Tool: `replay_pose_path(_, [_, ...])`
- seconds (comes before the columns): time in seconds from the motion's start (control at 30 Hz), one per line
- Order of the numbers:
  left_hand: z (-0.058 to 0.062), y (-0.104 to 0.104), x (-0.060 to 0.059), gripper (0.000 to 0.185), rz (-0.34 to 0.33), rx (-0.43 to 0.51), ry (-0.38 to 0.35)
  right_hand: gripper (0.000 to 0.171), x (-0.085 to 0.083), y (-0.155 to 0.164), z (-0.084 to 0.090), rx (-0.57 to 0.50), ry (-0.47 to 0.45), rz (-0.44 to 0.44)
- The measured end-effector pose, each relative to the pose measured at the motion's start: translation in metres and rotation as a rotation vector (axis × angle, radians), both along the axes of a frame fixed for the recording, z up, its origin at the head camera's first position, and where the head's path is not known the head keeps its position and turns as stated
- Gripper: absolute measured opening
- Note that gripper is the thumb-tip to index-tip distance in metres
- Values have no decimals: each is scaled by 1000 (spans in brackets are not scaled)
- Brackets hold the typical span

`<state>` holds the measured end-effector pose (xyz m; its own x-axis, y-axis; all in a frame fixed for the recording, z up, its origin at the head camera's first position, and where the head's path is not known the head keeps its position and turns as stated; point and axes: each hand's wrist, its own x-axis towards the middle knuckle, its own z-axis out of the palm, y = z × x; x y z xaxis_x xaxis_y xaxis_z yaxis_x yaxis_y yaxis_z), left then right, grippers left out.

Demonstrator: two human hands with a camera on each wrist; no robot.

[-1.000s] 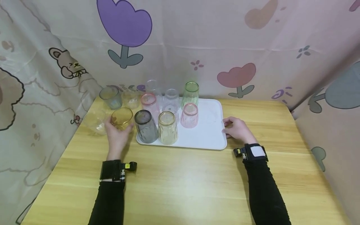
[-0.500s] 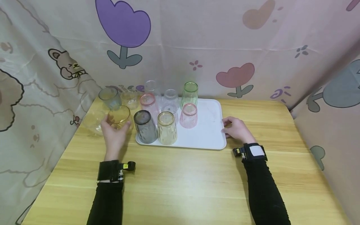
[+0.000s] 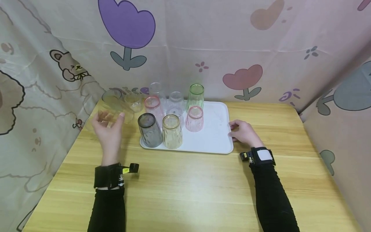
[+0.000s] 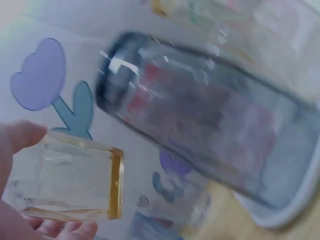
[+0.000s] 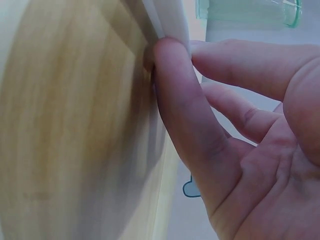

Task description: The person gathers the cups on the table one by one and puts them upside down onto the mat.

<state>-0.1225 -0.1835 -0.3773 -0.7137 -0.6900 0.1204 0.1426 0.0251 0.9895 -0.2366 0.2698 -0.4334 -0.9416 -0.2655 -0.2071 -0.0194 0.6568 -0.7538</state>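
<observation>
My left hand (image 3: 109,130) grips a clear amber glass (image 3: 116,111) and holds it tilted above the table's left side, beside the white tray (image 3: 215,135). In the left wrist view the amber glass (image 4: 70,182) lies sideways between my thumb and fingers, with the dark grey glass (image 4: 200,130) close behind it. My right hand (image 3: 242,132) holds the tray's right edge, thumb on the rim. In the right wrist view a fingertip (image 5: 167,55) presses against the tray rim (image 5: 167,20).
On the tray, upside down, stand a grey glass (image 3: 149,130), a yellowish glass (image 3: 172,131), two pink glasses (image 3: 194,118), a green glass (image 3: 196,96) and clear ones. More glasses (image 3: 134,101) stand at the table's far left corner. Curtains enclose three sides.
My left hand has lifted the amber glass off the table and carried it up and to the left, tilting it. The right hand has stayed on the tray's edge.
</observation>
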Motion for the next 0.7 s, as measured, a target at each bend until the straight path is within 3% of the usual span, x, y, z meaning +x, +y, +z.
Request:
replay_pose_path(0.2, [17,8,2,60,-11,245,158,48,0,0,0,-5,-1,0])
replay_pose_path(0.33, [25,18,1,42,-57,360,258,48,0,0,0,-6,0,-2])
replay_pose_path(0.7, [37,56,-5,28,-281,527,310,50,1,0,0,11,-1,-6])
